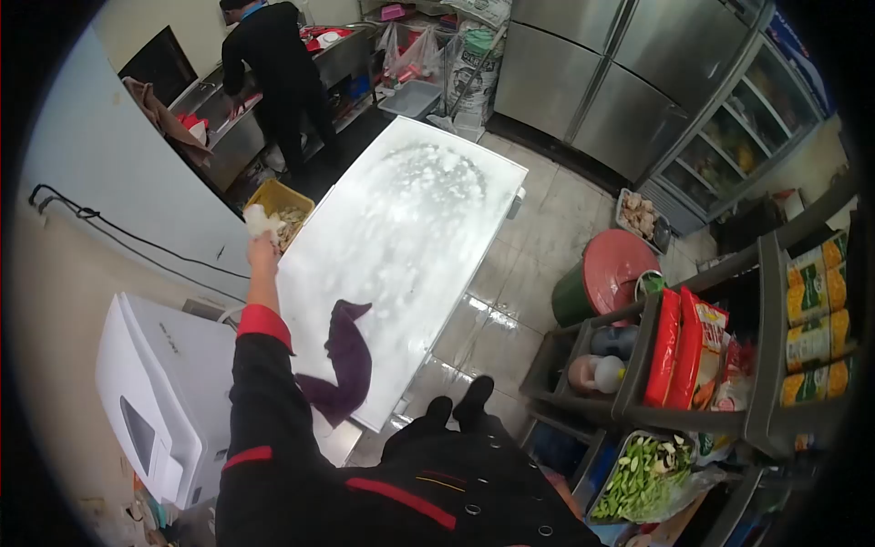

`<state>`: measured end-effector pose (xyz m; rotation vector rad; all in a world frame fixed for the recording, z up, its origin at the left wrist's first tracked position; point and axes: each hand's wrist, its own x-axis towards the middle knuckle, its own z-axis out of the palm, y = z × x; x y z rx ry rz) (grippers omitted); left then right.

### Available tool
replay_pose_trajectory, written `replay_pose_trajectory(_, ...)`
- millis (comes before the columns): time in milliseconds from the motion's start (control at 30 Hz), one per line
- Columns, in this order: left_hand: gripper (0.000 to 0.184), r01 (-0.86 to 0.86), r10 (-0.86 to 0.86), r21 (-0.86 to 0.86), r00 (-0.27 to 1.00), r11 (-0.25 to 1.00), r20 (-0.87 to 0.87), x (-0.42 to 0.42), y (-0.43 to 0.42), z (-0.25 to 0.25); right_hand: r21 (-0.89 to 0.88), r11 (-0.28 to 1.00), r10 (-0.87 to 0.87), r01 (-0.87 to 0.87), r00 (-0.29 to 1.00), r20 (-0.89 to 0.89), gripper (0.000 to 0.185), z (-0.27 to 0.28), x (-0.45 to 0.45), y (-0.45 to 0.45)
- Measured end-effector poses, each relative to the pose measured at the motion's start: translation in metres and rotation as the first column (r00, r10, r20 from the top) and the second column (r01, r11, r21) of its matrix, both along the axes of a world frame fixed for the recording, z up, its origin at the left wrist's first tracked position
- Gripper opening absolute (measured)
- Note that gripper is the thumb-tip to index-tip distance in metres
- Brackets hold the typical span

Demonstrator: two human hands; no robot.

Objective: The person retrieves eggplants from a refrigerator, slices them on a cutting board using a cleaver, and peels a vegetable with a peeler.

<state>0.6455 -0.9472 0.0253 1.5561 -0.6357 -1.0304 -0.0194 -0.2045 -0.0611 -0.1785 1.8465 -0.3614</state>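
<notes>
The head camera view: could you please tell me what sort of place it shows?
Probably the kitchen of a restaurant or similar food business. It has large steel cabinet doors, probably of refrigerators, a tray's worth of green vegetables, and a shelf stocked with yellow-labelled cans.

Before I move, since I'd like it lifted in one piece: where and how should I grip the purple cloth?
Probably around its bunched middle, from above: the purple cloth lies crumpled in a long curve on the white top, with nothing over that part.
</notes>
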Motion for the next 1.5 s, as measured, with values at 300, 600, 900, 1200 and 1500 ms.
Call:
replay_pose_trajectory(300, 0.092, 0.277, -0.630, 0.579, 0.154, 0.767, 0.761, -0.113, 0.011, -0.035, -0.003, 0.982, 0.166, -0.186, 0.879, -0.447, 0.035, -0.121, -0.018, -0.081)
replay_pose_trajectory(600, 0.149, 0.246, -0.878, 0.851, 0.003, 0.464, 0.478, -0.191, 0.055, -0.031, -0.171, 0.969, 0.020, -0.177, 0.750, -0.661, 0.065, 0.012, -0.084, -0.316)
replay_pose_trajectory(900, 0.174, 0.086, -0.963, 0.961, -0.036, 0.263, 0.267, -0.187, 0.027, -0.048, -0.504, 0.767, 0.043, -0.398, 0.815, -0.578, 0.062, 0.039, -0.237, -0.630)
replay_pose_trajectory(1200, 0.092, 0.277, -0.906, 0.884, -0.309, -0.376, -0.288, -0.244, -0.160, -0.082, -0.362, 0.807, 0.275, -0.466, 0.840, -0.467, 0.056, 0.011, -0.393, -0.767)
replay_pose_trajectory(1500, 0.051, 0.883, -0.814, 0.307, 0.130, 0.354, 0.566, -0.719, -0.493, -0.009, -0.018, 0.886, 0.344, -0.463, 0.683, -0.644, 0.024, -0.051, -0.532, -0.597)
